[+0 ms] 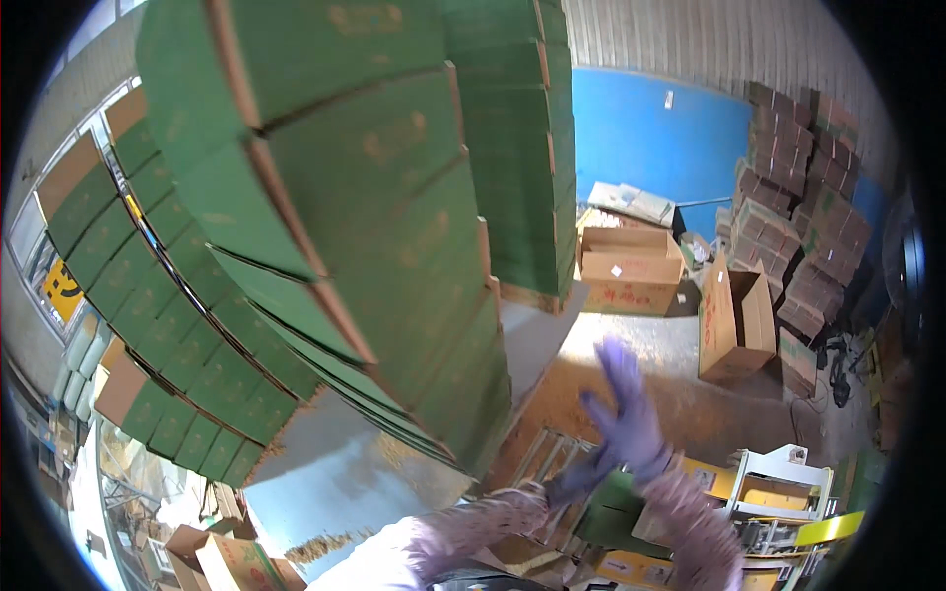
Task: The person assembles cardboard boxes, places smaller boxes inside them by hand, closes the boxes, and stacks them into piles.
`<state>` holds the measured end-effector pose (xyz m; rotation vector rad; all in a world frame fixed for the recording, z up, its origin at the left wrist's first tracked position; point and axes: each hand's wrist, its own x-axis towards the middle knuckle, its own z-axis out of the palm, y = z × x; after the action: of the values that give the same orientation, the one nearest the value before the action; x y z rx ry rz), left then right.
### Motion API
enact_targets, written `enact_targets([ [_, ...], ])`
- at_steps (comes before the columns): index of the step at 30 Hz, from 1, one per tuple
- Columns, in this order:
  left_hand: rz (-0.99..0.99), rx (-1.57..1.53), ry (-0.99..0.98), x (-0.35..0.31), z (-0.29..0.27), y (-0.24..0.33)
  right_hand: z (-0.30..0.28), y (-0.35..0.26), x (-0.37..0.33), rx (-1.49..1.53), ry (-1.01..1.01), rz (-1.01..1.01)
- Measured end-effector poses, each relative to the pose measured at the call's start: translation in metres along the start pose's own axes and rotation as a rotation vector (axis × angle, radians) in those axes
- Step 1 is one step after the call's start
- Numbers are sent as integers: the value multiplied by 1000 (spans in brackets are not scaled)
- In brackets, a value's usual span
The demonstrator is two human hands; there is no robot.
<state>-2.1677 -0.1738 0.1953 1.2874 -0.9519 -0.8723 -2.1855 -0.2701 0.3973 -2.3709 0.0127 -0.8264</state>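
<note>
My right hand [633,426], in a purple glove, is raised in front of me with its fingers stretched out and nothing in it. Against its heel and wrist lies my left hand [576,480], in a darker glove; its fingers are blurred and partly hidden there. Both forearms wear patterned sleeves. Just left of the hands rises a tall stack of green cartons [384,227], apart from both hands. Beneath them are a metal roller frame [547,448] and a green carton [616,502], partly covered by my arms.
Further green carton stacks [187,335] stand at left. Two open brown cartons, one upright [631,295] and one beside it [724,340], sit on the floor ahead. Bundled flat cardboard [778,197] is piled at far right. A white-and-yellow machine [778,483] stands at lower right.
</note>
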Motion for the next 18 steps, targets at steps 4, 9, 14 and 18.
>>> enact_targets([
  [4, 463, 149, 228, -9, -69, 333, -120, -189, 210, 119, 197, -661],
  [9, 777, -529, 302, -5, -140, 442, -178, -265, 279, 214, 48, -734],
  [14, 741, -650, 107, -3, -126, 448, -248, -212, 183, 64, 97, -515],
  [18, 509, -1037, 131, -26, -104, 395, -249, -115, 45, 17, 94, -104],
])
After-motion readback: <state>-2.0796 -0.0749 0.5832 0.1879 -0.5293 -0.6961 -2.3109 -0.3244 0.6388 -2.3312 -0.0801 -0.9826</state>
